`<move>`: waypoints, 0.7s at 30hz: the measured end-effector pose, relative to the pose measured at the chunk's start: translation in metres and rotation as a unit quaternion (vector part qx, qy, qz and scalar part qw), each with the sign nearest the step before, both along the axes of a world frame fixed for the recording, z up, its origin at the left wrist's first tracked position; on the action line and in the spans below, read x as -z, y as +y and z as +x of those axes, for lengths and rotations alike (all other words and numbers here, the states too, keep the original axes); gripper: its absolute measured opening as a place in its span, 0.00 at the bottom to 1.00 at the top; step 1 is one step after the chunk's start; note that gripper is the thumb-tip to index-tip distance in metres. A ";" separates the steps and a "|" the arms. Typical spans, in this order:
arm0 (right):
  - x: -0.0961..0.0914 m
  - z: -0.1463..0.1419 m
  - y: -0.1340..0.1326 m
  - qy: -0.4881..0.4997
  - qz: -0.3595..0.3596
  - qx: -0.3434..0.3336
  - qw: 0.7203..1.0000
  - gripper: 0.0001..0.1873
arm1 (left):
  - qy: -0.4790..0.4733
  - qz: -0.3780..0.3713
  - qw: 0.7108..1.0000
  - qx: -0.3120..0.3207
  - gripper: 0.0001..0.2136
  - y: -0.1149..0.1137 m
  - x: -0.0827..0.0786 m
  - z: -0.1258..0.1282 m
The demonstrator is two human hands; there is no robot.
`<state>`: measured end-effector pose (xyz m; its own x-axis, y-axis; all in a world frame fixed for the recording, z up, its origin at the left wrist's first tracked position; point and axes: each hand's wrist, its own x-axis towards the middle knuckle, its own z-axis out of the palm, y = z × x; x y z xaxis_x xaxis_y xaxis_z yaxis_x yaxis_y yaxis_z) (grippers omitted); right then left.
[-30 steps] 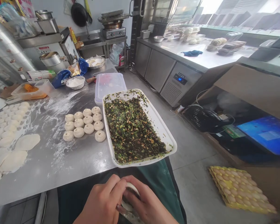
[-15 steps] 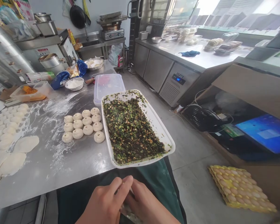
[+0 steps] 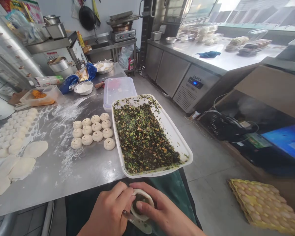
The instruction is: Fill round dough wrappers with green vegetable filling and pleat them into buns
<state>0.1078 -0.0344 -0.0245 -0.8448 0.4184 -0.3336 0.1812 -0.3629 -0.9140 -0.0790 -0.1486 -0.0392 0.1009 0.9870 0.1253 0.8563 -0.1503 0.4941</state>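
A round dough wrapper (image 3: 149,200), cupped with its mouth upward, sits between my hands close to my apron; dark filling shows inside it. My right hand (image 3: 162,208) curls around its right side, thumb over the opening. The fingers of my left hand (image 3: 114,205) pinch its left rim. A flat, greyish blade-like tool (image 3: 139,223) sticks out below the dough from beside my left hand; its handle is hidden. Just beyond stands a white tub (image 3: 186,155) of chopped green filling (image 3: 145,137). Pleated buns (image 3: 97,135) stand in rows left of it.
Flat dough wrappers (image 3: 22,167) and many small dough pieces (image 3: 16,132) lie on the floured steel table (image 3: 88,173). A plastic lid (image 3: 120,90) and a bowl of flour (image 3: 83,88) are farther back. Egg trays (image 3: 265,206) rest at lower right, beside a cardboard box (image 3: 270,80).
My right hand has opened out around the dough, so its mouth and filling now show; before, my fingers covered it. The whole scene has shifted slightly right in view.
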 end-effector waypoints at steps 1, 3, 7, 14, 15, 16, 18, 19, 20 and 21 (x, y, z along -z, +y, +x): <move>0.002 0.001 -0.001 0.029 -0.024 0.013 0.999 0.21 | -0.008 0.009 1.000 -0.010 0.13 -0.001 0.002 -0.001; 0.007 0.001 -0.006 0.069 -0.045 0.025 0.996 0.19 | -0.019 0.024 0.999 -0.014 0.17 -0.001 0.004 0.000; 0.011 -0.003 -0.014 0.077 -0.064 0.044 0.994 0.18 | -0.033 0.027 0.999 -0.017 0.16 -0.001 0.004 0.005; 0.009 -0.010 -0.016 0.020 -0.007 0.066 0.998 0.13 | 0.030 -0.006 0.999 0.029 0.24 0.000 -0.005 0.008; 0.008 -0.010 -0.016 0.012 0.005 0.062 0.998 0.13 | 0.042 -0.010 0.999 0.031 0.24 0.000 -0.006 0.008; 0.007 -0.010 -0.015 0.006 0.005 0.055 0.998 0.12 | 0.048 -0.013 0.998 0.031 0.22 0.000 -0.006 0.008; 0.006 -0.009 -0.015 -0.009 -0.022 0.040 0.999 0.12 | 0.049 -0.016 0.998 0.027 0.16 0.001 -0.006 0.008; 0.006 -0.009 -0.015 -0.017 -0.025 0.038 0.999 0.12 | 0.047 -0.014 0.998 0.030 0.15 0.001 -0.006 0.008; 0.005 -0.009 -0.015 -0.024 -0.009 0.038 0.999 0.11 | 0.051 -0.008 0.998 0.037 0.16 0.002 -0.006 0.009; 0.005 -0.009 -0.015 -0.032 0.021 0.039 0.998 0.10 | 0.058 0.001 0.997 0.047 0.20 0.003 -0.007 0.009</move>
